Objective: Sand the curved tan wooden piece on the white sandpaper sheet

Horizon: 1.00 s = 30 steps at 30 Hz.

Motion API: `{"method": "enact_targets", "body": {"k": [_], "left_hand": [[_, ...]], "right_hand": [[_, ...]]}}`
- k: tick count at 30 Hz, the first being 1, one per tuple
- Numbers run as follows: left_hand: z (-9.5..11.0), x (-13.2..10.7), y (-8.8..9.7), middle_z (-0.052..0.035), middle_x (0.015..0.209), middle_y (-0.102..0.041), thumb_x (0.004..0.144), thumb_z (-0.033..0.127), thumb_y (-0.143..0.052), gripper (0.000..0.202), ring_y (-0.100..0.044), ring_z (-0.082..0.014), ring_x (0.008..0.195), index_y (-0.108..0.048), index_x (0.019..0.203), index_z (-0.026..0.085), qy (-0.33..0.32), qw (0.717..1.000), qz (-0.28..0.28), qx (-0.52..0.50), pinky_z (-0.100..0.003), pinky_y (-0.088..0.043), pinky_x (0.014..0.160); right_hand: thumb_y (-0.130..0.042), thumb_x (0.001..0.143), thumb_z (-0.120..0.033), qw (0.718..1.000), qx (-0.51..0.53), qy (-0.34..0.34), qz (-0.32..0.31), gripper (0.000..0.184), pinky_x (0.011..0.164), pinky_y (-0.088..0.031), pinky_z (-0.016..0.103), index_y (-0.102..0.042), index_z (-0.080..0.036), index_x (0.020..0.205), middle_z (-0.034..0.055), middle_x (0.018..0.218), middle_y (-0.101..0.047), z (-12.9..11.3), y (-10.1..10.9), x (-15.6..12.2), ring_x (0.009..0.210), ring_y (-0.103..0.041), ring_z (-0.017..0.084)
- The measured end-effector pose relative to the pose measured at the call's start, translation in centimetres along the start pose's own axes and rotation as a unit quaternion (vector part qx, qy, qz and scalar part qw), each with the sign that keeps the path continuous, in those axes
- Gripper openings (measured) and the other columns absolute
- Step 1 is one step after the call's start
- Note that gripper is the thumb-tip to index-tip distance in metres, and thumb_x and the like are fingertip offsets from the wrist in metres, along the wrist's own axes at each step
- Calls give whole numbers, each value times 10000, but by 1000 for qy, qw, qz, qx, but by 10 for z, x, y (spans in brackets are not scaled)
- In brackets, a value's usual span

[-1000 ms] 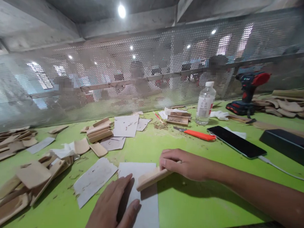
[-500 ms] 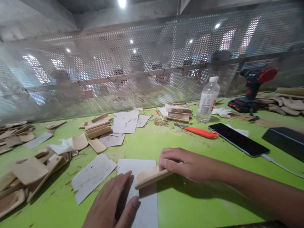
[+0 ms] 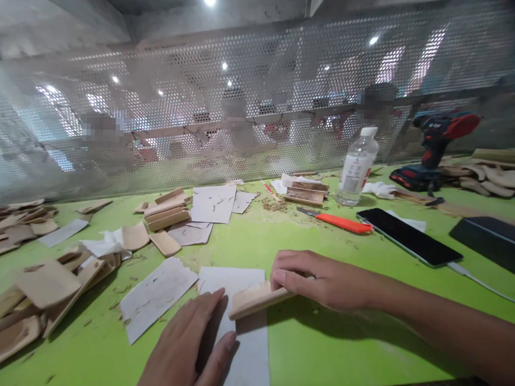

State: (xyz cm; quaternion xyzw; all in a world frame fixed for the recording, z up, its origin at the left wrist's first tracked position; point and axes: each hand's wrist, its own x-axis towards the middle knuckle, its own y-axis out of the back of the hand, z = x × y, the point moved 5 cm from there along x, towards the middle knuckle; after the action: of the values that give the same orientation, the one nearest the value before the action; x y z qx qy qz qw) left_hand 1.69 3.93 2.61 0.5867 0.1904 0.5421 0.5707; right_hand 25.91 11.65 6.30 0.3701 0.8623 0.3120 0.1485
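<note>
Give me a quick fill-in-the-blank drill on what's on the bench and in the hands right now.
1. The right hand presses a flat ____ piece onto the sheet.
2. The left hand lies flat on the grey ____.
3. The utility knife has an ____ handle.
4. The phone lies on the ____ tabletop.

Missing words: wooden; sheet; orange; green

The left hand (image 3: 188, 348) is cut off at the bottom edge and hides part of the white sheet (image 3: 244, 339). The wood pieces (image 3: 7, 330) run past the left edge. Figures behind the perforated screen (image 3: 243, 119) are blurred.
</note>
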Motion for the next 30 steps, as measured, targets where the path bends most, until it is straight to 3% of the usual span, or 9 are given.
{"method": "enact_targets", "body": {"k": [8,20,27,30], "left_hand": [[4,-2,0,-16,1412,-656,1011,461,-552,411,-640,-282,1272,-580,1400,330,49,998,14,-21,-413,-557,1057],[2,-2,-2,-35,1410,-654,1005,439,-569,431,-643,-283,1264,-558,1420,325,25,999,0,-29,-417,-559,1053],[3,-3,-4,-29,1412,-649,1008,433,-562,410,-639,-286,1265,-565,1404,328,40,998,20,-35,-429,-552,1062],[2,-3,-5,-6,1413,-651,1006,433,-564,410,-640,-274,1269,-552,1407,349,35,999,20,-31,-420,-552,1066]], "right_hand": [[-391,1065,-474,1000,-2,-11,-2,416,898,-418,343,-676,-186,971,65,1021,-613,-1,0,0,978,-560,220],[-383,1063,-461,1000,4,-18,-1,413,910,-422,353,-674,-186,962,66,1015,-606,-2,1,1,979,-560,221],[-433,1042,-397,999,-10,20,40,378,814,-417,322,-698,-173,893,51,903,-609,-1,1,4,880,-567,201],[-453,1027,-339,998,-20,49,29,329,820,-418,311,-715,-178,909,48,920,-614,-3,0,4,881,-573,192]]}}
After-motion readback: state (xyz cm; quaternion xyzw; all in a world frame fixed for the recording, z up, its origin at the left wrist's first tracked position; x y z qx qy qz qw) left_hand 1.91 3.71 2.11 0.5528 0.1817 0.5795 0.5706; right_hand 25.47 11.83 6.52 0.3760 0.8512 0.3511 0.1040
